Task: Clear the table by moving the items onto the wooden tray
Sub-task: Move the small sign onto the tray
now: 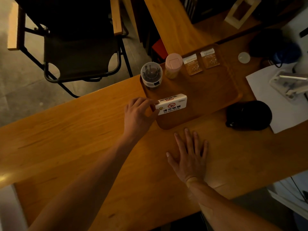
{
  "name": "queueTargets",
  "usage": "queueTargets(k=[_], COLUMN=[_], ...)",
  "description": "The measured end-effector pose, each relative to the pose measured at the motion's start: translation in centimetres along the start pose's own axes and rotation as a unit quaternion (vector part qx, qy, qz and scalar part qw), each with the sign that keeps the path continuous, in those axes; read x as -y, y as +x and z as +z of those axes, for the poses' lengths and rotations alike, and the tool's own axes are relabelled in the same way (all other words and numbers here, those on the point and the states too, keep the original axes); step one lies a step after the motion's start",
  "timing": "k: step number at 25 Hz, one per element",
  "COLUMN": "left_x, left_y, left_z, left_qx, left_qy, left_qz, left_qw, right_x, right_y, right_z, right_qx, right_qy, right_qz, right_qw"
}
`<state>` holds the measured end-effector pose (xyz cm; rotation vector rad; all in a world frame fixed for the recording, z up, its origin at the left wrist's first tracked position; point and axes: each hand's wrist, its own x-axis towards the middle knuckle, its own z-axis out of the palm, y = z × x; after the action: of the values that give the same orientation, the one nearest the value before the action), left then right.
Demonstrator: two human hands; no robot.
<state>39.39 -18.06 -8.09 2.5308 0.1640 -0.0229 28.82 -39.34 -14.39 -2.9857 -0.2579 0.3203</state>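
**Holding the no-smoking sign at the tray's near-left corner**

Pinching the white no-smoking sign by its left end, your left hand has thumb and fingers curled round that end. The sign stands upright on its long edge over the near-left part of the wooden tray, its printed face turned toward you; whether its base touches the tray floor cannot be told.

Your right hand lies flat on the wooden table, fingers straight and spread, holding nothing, just on your side of the tray's near rim.

Beyond your left hand, at the tray's far-left corner, stands a clear jar with dark sticks. Just right of the jar is a pink-lidded container, and further right two orange packets lie side by side along the far edge.

Right of your right hand, off the tray, a black round object sits on the table, touching a white sheet of paper.
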Motion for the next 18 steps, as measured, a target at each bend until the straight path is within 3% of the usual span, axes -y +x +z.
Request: queueTargets(k=[18], left_x=[-0.3], left_y=[-1.3], left_z=[0.5], left_qx=[0.002], left_qy=[0.017], left_qz=[0.009], left_qw=[1.000], right_x=[0.2], right_y=[0.0], right_z=[-0.5], right_qx=[0.006], right_qy=[-0.002], right_qz=[-0.001], right_qw=[1.000])
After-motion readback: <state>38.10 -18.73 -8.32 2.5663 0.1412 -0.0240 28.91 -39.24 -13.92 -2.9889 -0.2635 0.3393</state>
